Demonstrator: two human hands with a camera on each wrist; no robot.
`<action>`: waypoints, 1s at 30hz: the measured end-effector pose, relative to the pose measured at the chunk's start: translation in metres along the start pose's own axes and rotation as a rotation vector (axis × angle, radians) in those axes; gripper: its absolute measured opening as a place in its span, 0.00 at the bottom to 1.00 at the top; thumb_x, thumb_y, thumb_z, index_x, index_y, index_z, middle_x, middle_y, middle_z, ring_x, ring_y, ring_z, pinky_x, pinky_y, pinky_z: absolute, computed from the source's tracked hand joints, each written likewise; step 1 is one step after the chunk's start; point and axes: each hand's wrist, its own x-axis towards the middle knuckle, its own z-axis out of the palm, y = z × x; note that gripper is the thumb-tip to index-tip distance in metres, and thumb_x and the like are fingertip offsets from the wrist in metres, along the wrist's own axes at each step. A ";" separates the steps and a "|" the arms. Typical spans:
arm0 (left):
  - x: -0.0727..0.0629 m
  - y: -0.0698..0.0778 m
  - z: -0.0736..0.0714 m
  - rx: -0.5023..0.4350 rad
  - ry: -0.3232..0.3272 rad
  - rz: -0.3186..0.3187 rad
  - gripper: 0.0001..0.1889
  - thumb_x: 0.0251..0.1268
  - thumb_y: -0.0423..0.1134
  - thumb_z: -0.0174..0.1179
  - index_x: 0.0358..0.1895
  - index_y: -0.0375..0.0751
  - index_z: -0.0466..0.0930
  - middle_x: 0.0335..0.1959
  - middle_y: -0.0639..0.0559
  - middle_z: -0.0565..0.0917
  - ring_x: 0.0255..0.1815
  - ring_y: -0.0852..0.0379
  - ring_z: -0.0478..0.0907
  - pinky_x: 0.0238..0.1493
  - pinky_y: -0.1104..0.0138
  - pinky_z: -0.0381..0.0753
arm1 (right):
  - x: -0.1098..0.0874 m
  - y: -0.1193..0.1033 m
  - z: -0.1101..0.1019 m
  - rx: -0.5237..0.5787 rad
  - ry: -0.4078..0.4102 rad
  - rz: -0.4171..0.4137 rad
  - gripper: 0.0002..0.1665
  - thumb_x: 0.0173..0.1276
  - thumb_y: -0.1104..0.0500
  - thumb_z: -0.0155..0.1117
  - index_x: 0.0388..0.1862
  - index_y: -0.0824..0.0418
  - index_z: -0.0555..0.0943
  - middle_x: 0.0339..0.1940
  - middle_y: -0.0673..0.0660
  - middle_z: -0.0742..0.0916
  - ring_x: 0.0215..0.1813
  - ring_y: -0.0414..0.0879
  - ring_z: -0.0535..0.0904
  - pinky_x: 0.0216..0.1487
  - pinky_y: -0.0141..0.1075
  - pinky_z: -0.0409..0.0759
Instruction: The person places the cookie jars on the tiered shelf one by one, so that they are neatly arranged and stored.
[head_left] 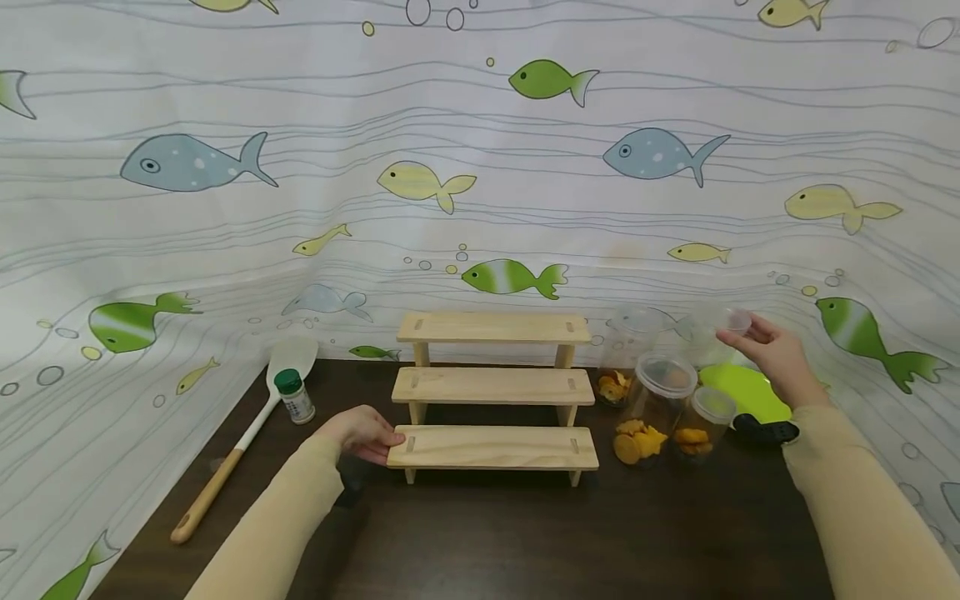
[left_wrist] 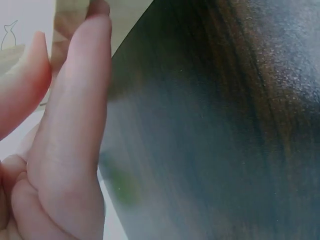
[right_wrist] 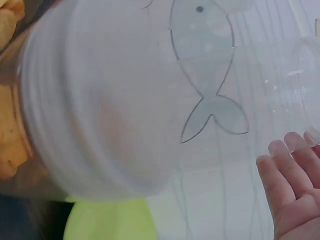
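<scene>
The clear container (head_left: 708, 325) is hanging raised near the jars (head_left: 648, 412), the right hand (head_left: 776, 354) pinching its end; the left hand (head_left: 365, 433) is gripping the wooden stand (head_left: 492, 386) at its lowest left end; a high, level path would, in judgement, be sparing the jars; these are crowding the stand's right edge; wider room is showing on the near side, over the dark table (head_left: 480, 542).

Fingers (right_wrist: 276, 182) touch a clear cylindrical container (right_wrist: 282, 87).

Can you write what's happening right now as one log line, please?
left hand: grips bottom step of wooden stand | right hand: holds clear container | three part-filled jars: right of stand
</scene>
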 end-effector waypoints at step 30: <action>-0.007 0.003 0.003 0.041 0.031 0.035 0.12 0.62 0.31 0.62 0.39 0.22 0.76 0.22 0.46 0.82 0.24 0.57 0.82 0.35 0.61 0.87 | -0.022 -0.110 -0.010 -0.034 0.326 -0.155 0.43 0.65 0.46 0.63 0.74 0.51 0.57 0.51 0.33 0.79 0.63 0.35 0.69 0.74 0.45 0.58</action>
